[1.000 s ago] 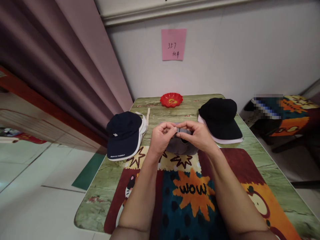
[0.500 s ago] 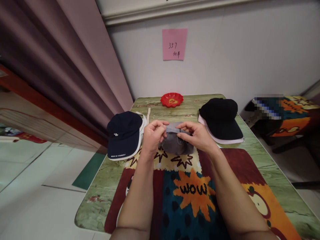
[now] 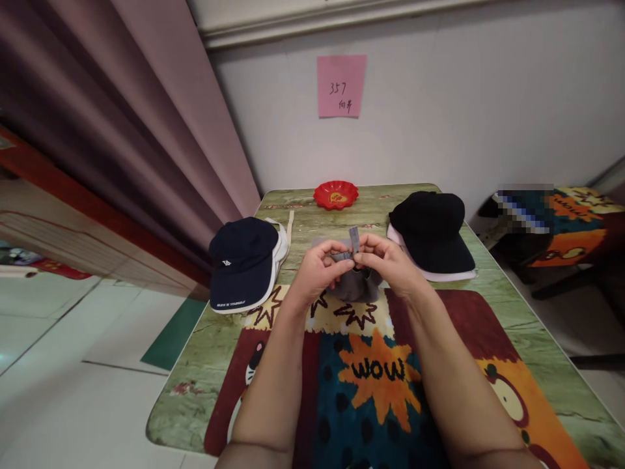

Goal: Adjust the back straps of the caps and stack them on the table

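Observation:
A grey cap (image 3: 354,290) rests at the far edge of the patterned mat, mostly covered by my hands. Its grey strap (image 3: 354,238) is pinched between both hands, with one end sticking up above the fingers. My left hand (image 3: 319,267) is closed, thumb and forefinger on the strap from the left. From the right, my right hand (image 3: 383,257) grips the strap close to the left fingertips. The buckle, if there is one, is hidden by the fingers.
Left of my hands, a navy cap (image 3: 247,260) lies over a white cap (image 3: 283,244). On the right, a black cap (image 3: 432,228) sits on a pink one (image 3: 415,264). A red scalloped dish (image 3: 336,195) stands at the back of the table, before the wall.
My hands have come closer together, the left moving right. The strap, stretched flat between them before, now has its end pointing up between the fingertips.

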`<state>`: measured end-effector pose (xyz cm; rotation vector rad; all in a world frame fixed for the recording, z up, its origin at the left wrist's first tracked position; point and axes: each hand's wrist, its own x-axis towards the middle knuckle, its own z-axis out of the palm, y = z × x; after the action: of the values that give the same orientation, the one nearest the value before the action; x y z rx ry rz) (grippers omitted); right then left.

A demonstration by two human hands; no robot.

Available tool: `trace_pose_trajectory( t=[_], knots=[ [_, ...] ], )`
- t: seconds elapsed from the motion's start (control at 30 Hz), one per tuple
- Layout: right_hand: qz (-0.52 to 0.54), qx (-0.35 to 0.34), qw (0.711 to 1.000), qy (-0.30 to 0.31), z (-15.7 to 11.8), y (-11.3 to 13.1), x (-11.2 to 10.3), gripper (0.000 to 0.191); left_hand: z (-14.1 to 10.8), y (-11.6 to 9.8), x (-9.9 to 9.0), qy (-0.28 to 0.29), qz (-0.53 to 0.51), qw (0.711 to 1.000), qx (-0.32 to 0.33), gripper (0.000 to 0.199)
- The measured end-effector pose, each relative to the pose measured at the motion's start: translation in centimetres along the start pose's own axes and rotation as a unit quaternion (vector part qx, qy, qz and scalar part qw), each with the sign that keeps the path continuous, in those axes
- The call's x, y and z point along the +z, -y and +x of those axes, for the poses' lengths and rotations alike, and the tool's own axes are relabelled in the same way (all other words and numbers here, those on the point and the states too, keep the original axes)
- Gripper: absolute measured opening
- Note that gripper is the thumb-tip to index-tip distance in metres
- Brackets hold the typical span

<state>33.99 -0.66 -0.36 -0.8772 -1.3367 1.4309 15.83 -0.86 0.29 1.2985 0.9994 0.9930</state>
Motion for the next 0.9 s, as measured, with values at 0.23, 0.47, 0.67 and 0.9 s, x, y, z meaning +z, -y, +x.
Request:
trace_pose_trajectory(
  t=[0.23, 0.47, 0.67, 0.9],
  knots=[
    [0.032, 0.017, 0.999, -0.035, 0.1, -0.5, -0.1, 0.036, 0.1, -0.1, 0.9, -0.03, -0.025, 0.999, 0.035, 0.039],
    [0.082, 0.018, 0.995, -0.045, 0.2, -0.8, -0.4, 0.039, 0.1, -0.1, 0.8, -0.028, -0.022, 0.998, 0.046, 0.039],
    [0.058, -0.005, 0.996, -0.064, -0.1, 0.0, -0.3, 0.033, 0.1, -0.1, 0.8, -0.044, -0.016, 0.996, 0.074, 0.038],
    [0.001, -0.048, 0.992, -0.115, -0.4, 0.9, -0.5, 0.027, 0.1, 0.0, 0.6, -0.054, 0.011, 0.996, 0.067, 0.035]
  ],
)
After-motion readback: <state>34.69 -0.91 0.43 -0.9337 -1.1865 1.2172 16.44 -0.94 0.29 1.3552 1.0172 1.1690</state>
